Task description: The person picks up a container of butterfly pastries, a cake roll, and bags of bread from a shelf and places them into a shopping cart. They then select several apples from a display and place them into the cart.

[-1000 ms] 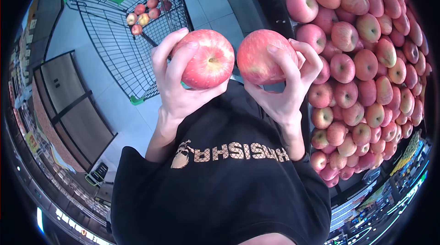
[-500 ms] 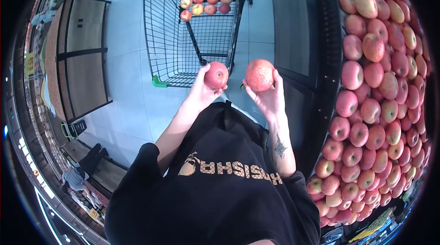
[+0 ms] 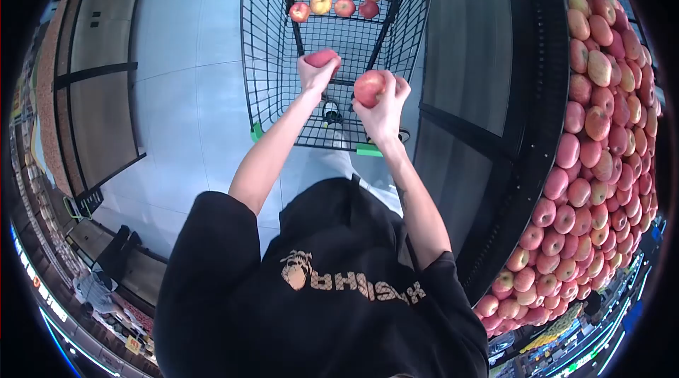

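My left hand [image 3: 315,75] is closed around a red apple [image 3: 322,57], reaching over the near part of a black wire shopping cart [image 3: 249,74]. Beside it, my right hand [image 3: 384,111] grips another red apple [image 3: 368,89], also above the cart. Farther in, several apples lie in two rows on the cart's wire floor; one is a yellowish apple [image 3: 321,4] and another a dark red apple [image 3: 368,9]. Both held apples are apart from those rows.
A large sloping heap of apples [image 3: 580,190] fills the right, behind the black edge of a display stand [image 3: 527,137]. Wooden display units [image 3: 106,74] stand at left across the tiled floor [image 3: 184,102]. A person [image 3: 99,293] appears at lower left.
Both hands have gone forward with their apples, from in front of the cart to over its basket. The cart appears nearer, and the apple heap has shifted right in view.
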Tool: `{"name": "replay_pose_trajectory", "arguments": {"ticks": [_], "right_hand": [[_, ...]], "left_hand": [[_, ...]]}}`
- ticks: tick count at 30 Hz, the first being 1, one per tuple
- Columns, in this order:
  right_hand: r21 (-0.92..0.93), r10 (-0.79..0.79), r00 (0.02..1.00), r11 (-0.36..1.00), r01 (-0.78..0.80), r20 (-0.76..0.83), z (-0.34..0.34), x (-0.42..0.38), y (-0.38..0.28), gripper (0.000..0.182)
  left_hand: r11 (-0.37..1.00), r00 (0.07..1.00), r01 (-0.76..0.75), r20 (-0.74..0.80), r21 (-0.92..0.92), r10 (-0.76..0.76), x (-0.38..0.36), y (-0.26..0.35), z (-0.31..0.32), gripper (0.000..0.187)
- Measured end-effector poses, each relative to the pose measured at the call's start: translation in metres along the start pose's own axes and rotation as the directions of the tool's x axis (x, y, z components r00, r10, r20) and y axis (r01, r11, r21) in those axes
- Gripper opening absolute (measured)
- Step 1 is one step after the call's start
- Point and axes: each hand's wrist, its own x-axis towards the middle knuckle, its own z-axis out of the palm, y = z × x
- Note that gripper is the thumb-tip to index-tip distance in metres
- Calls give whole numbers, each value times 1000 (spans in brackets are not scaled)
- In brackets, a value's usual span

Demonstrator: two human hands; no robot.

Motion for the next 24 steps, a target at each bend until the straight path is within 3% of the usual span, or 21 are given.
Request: {"name": "replay_pose_trajectory", "arguments": {"ticks": [2,3,4,5,7,9,10,12,14,17,18,19,23,24], "right_hand": [[-115,-108,994,987,109,14,34,42,24,74],[-133,-129,991,982,133,34,50,66,36,74],[-120,-89,995,988,93,40,66,88,49,74],[-116,94,991,990,-82,98,82,112,63,79],[-173,301,943,946,-275,142,110,156,92,88],[-87,560,822,828,-554,106,140,192,112,98],[-55,616,783,788,-613,83,154,204,119,98],[-86,639,761,769,-633,112,178,223,130,101],[-167,595,799,800,-577,87,209,240,144,100],[-314,512,855,827,-466,81,243,250,159,98],[-322,482,871,842,-432,92,250,252,160,97],[-326,446,889,860,-394,101,256,257,159,96],[-369,441,891,850,-376,108,273,264,156,98],[-316,498,854,843,-436,150,273,265,153,91]], "left_hand": [[950,993,-115,6,290,119,60,-13,0,83],[851,974,-111,-115,513,196,51,10,6,82],[793,961,-181,-67,581,268,75,6,8,83],[728,943,-245,-16,640,331,102,-5,8,85],[657,922,-319,63,683,382,144,-17,12,81],[534,866,-404,122,743,485,178,-22,20,84],[512,880,-390,146,766,452,190,-27,22,85],[495,902,-361,162,791,400,210,-29,27,86],[375,868,-447,290,812,404,229,-38,26,84],[471,857,-489,306,734,414,229,-38,22,84],[400,810,-514,277,759,517,233,-45,22,83],[401,815,-508,273,763,512,237,-48,21,83],[393,843,-485,297,781,448,247,-53,18,77],[459,859,-473,277,752,431,246,-52,18,74]]}}
